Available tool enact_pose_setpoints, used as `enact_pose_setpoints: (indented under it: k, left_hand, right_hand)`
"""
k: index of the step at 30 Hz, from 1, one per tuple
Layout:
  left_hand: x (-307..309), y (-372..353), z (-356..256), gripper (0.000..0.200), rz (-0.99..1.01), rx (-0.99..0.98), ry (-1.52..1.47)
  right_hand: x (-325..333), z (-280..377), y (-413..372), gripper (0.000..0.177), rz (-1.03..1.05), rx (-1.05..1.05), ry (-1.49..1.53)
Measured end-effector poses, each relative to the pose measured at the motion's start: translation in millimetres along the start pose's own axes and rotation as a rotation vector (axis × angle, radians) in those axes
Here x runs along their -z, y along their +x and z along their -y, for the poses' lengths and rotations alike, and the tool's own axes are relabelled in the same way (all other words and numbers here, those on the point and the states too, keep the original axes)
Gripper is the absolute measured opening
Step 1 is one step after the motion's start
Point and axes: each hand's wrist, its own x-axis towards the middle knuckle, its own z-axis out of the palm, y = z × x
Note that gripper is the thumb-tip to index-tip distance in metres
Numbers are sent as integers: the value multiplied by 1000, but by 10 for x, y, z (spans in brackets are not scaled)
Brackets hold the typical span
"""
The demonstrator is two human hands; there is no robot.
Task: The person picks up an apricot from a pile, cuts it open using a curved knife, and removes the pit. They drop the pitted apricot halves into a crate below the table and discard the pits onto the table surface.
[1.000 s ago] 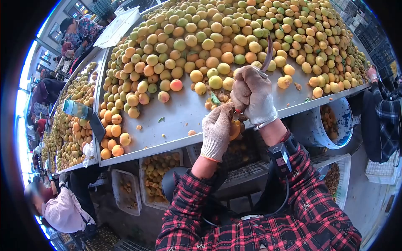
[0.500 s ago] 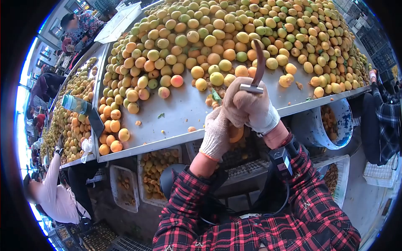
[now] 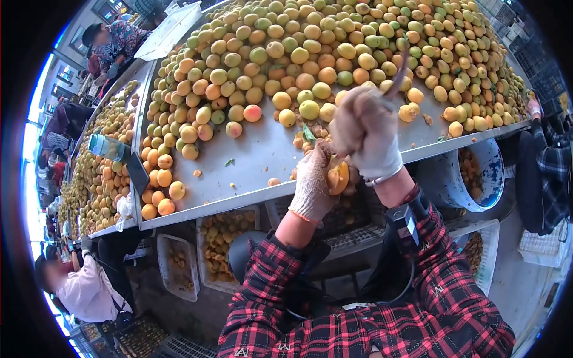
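Note:
My left hand (image 3: 313, 185), in a pale knitted glove, is closed on a cut apricot (image 3: 338, 178) at the table's front edge. Orange flesh shows on the fruit's open side. My right hand (image 3: 365, 128), gloved too and blurred by motion, grips a curved knife (image 3: 401, 74) whose dark blade points up. It is just above and to the right of the apricot. Behind both hands a large heap of apricots (image 3: 310, 45) covers the metal table (image 3: 239, 167). Bits of flesh and a green leaf (image 3: 308, 133) lie beside my left hand.
Below the table's edge are a crate of fruit (image 3: 227, 238), a smaller white crate (image 3: 178, 268) and a blue-stained bucket (image 3: 492, 173). A phone (image 3: 137, 173) and a jar (image 3: 107, 147) lie at the left. Co-workers (image 3: 89, 286) are at both sides.
My right hand and the knife have moved right and slightly away from my left hand, uncovering the cut apricot. The co-worker at lower left has drawn an arm back.

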Motion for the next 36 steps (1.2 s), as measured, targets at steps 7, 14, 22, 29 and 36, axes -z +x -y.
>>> enact_pose_setpoints:
  k: [7, 14, 22, 29, 36]
  left_hand:
    - [146, 116, -9, 50, -214, 116, -935]
    - [221, 166, 66, 28, -461, 124, -893]
    - [266, 62, -119, 39, -525, -37, -816]
    - [330, -85, -266, 35, -8, 97, -389]
    - [420, 9, -205, 36, -259, 94, -571]
  right_hand:
    - [108, 151, 60, 21, -49, -159, -921]
    - [96, -326, -145, 22, 361, 151, -1657]
    - [277, -203, 5, 25, 80, 344, -1703]
    - [593, 36, 389, 29, -118, -136, -1833]
    - [788, -427, 643, 18, 189, -230, -2050]
